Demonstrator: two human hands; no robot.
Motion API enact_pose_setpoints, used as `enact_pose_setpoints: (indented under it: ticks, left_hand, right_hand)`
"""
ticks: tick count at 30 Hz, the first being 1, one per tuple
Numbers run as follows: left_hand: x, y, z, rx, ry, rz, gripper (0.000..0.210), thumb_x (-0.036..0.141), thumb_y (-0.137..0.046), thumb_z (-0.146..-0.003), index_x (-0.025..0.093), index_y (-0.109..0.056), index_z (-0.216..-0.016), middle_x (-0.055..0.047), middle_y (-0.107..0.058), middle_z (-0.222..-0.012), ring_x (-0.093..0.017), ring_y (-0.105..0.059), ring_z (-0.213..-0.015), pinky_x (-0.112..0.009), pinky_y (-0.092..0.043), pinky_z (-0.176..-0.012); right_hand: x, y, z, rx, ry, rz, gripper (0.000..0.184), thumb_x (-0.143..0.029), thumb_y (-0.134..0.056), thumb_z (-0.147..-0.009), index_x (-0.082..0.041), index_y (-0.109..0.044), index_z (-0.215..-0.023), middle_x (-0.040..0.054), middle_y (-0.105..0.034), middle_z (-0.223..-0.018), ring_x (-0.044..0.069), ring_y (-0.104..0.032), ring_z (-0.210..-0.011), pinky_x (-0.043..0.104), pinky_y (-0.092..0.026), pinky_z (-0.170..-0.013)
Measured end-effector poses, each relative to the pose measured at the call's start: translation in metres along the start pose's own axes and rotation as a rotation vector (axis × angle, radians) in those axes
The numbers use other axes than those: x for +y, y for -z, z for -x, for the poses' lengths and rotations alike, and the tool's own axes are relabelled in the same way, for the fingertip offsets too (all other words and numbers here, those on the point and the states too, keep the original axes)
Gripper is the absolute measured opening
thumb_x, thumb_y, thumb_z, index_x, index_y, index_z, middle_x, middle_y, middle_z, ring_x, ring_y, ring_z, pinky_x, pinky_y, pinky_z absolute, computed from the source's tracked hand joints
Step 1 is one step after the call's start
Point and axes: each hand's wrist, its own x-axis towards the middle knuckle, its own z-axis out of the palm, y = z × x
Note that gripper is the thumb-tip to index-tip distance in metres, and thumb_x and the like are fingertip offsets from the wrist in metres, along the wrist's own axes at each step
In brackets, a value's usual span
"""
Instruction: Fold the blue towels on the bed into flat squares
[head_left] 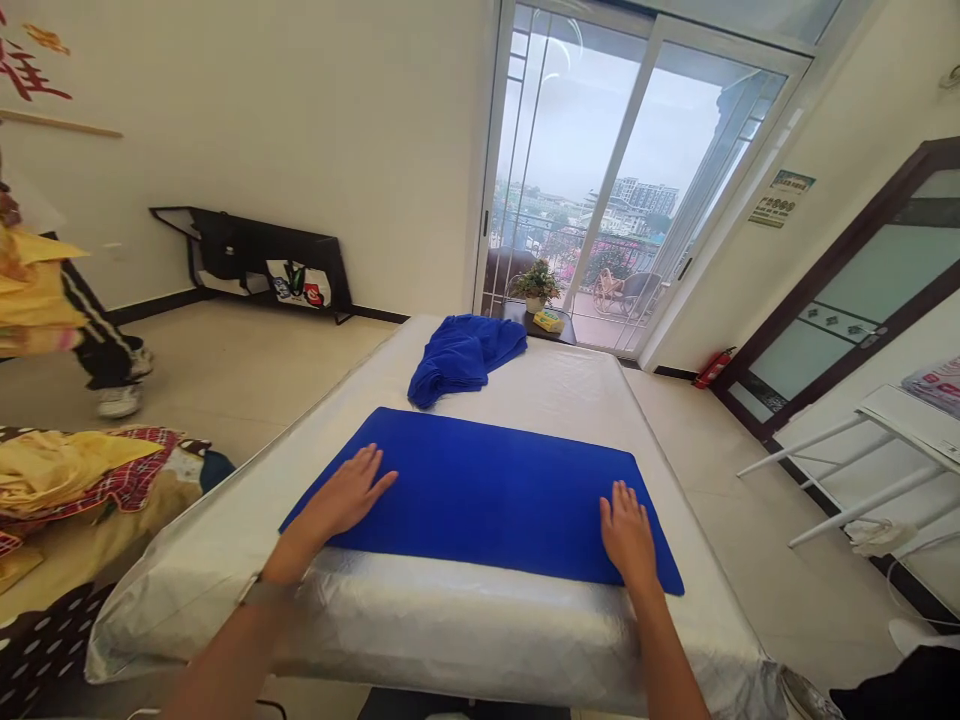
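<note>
A blue cloth point(487, 490) lies flat as a wide rectangle near the front of a table with a silvery cover point(420, 625). Resting on its left part is my left hand point(349, 495), palm down with the fingers stretched and the thumb apart. My right hand point(628, 532) lies flat on the cloth's right part, fingers pointing away from me. Neither hand grips anything. Beyond the flat cloth, a second blue cloth point(469, 355) sits in a loose, crumpled heap.
On the left, another person point(105, 330) stands holding yellow fabric, near a pile of patterned cloths point(90, 480). A potted plant point(535, 285) and a yellow packet point(549, 320) are past the table's far end. At right stand a white table point(911, 430) and a fire extinguisher point(714, 368).
</note>
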Motion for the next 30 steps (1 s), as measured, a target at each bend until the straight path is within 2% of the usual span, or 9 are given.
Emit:
enact_pose_setpoints:
  ticks: [2, 5, 8, 12, 16, 20, 23, 25, 30]
  left_hand:
    - [0.038, 0.007, -0.032, -0.110, -0.133, 0.108, 0.079, 0.064, -0.021, -0.097, 0.010, -0.038, -0.151, -0.015, -0.032, -0.160, -0.027, -0.029, -0.149, -0.042, -0.027, -0.119]
    - [0.097, 0.012, -0.079, -0.194, -0.314, 0.211, 0.078, 0.064, -0.019, -0.098, 0.011, -0.035, -0.153, -0.014, -0.030, -0.161, -0.024, -0.027, -0.150, -0.039, -0.022, -0.121]
    - [0.144, 0.002, -0.115, -0.156, -0.383, 0.245, 0.076, 0.061, -0.017, -0.100, 0.009, -0.036, -0.152, -0.016, -0.033, -0.159, -0.024, -0.028, -0.149, -0.039, -0.021, -0.121]
    - [0.173, -0.028, -0.134, -0.021, -0.389, 0.231, 0.072, 0.055, -0.014, -0.102, 0.007, -0.039, -0.150, -0.018, -0.035, -0.158, -0.025, -0.029, -0.149, -0.040, -0.022, -0.121]
    - [0.177, -0.048, -0.135, -0.020, -0.381, 0.199, 0.071, 0.057, -0.016, -0.102, 0.012, -0.039, -0.151, -0.015, -0.038, -0.157, -0.024, -0.030, -0.149, -0.042, -0.019, -0.122]
    - [0.159, -0.048, -0.134, -0.029, -0.336, 0.146, 0.072, 0.060, -0.016, -0.100, 0.014, -0.036, -0.153, -0.012, -0.035, -0.159, -0.023, -0.026, -0.150, -0.040, -0.016, -0.123]
    - [0.118, -0.041, -0.132, -0.040, -0.248, 0.092, 0.071, 0.058, -0.017, -0.101, 0.014, -0.034, -0.154, -0.011, -0.034, -0.160, -0.024, -0.026, -0.150, -0.043, -0.016, -0.122]
    - [0.078, -0.036, -0.129, -0.050, -0.189, 0.070, 0.070, 0.056, -0.015, -0.101, 0.013, -0.034, -0.153, -0.012, -0.034, -0.160, -0.024, -0.026, -0.150, -0.044, -0.018, -0.122]
    - [-0.016, -0.021, -0.118, -0.093, -0.042, 0.021, 0.071, 0.053, -0.014, -0.101, 0.009, -0.030, -0.154, -0.014, -0.031, -0.161, -0.025, -0.025, -0.150, -0.045, -0.018, -0.122]
  right_hand:
    - [-0.040, 0.008, -0.012, -0.002, 0.129, -0.043, 0.064, -0.039, -0.016, -0.102, -0.006, -0.032, -0.154, 0.0114, -0.032, -0.160, 0.025, -0.022, -0.150, 0.041, -0.015, -0.122]
    - [-0.103, 0.014, -0.036, -0.037, 0.273, -0.126, 0.061, -0.037, -0.018, -0.103, -0.008, -0.033, -0.154, 0.0091, -0.032, -0.160, 0.022, -0.024, -0.150, 0.039, -0.014, -0.122]
    - [-0.153, 0.010, -0.060, -0.084, 0.329, -0.176, 0.060, -0.037, -0.020, -0.104, -0.007, -0.031, -0.155, 0.0095, -0.031, -0.161, 0.022, -0.022, -0.150, 0.039, -0.014, -0.122]
    - [-0.181, -0.013, -0.078, -0.126, 0.335, -0.176, 0.061, -0.038, -0.019, -0.104, -0.007, -0.027, -0.156, 0.0100, -0.024, -0.163, 0.021, -0.017, -0.152, 0.040, -0.011, -0.122]
    - [-0.182, -0.032, -0.080, -0.119, 0.346, -0.160, 0.061, -0.038, -0.017, -0.103, -0.009, -0.024, -0.157, 0.0076, -0.021, -0.164, 0.020, -0.014, -0.152, 0.040, -0.007, -0.123]
    - [-0.173, -0.035, -0.086, -0.136, 0.339, -0.159, 0.063, -0.044, -0.017, -0.104, -0.013, -0.022, -0.158, 0.0055, -0.020, -0.165, 0.019, -0.012, -0.152, 0.039, -0.005, -0.123]
    - [-0.145, -0.033, -0.096, -0.156, 0.282, -0.133, 0.063, -0.045, -0.017, -0.104, -0.015, -0.021, -0.159, 0.0052, -0.020, -0.165, 0.018, -0.012, -0.152, 0.040, -0.005, -0.123]
    - [-0.109, -0.032, -0.105, -0.165, 0.211, -0.099, 0.064, -0.045, -0.017, -0.104, -0.014, -0.020, -0.159, 0.0057, -0.020, -0.165, 0.019, -0.012, -0.152, 0.040, -0.006, -0.123]
    - [0.008, -0.030, -0.126, -0.146, -0.035, -0.014, 0.067, -0.044, -0.015, -0.103, -0.008, -0.019, -0.158, 0.0077, -0.018, -0.165, 0.022, -0.013, -0.152, 0.043, -0.010, -0.123]
